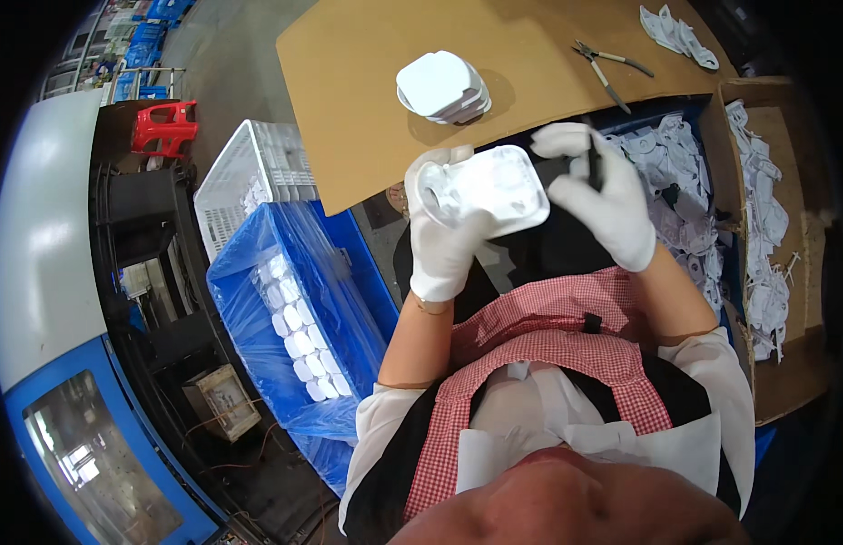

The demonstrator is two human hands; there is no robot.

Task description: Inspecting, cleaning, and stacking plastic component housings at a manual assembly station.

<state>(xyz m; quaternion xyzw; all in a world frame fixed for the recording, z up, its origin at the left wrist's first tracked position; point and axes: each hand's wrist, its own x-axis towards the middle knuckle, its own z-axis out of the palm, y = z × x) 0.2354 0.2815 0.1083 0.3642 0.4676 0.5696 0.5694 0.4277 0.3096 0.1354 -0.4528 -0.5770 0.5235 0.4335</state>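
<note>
My left hand, in a white glove, grips a white plastic tray-like part with rounded corners by its left end, with the thumb over its near edge. Just right of the part, my gloved right hand has its fingers curled round a slim dark tool. Motion smears that hand, so the tool's kind stays unclear. Beyond my hands, a short stack of white plastic parts stands on the brown tabletop. Farther right lie pliers with pale handles, their jaws pointing away to the left.
A blue bin lined with plastic film holds rows of white parts at my left, beside a white crate. On the right, loose white pieces fill a container next to a cardboard box. A red stool stands far left.
</note>
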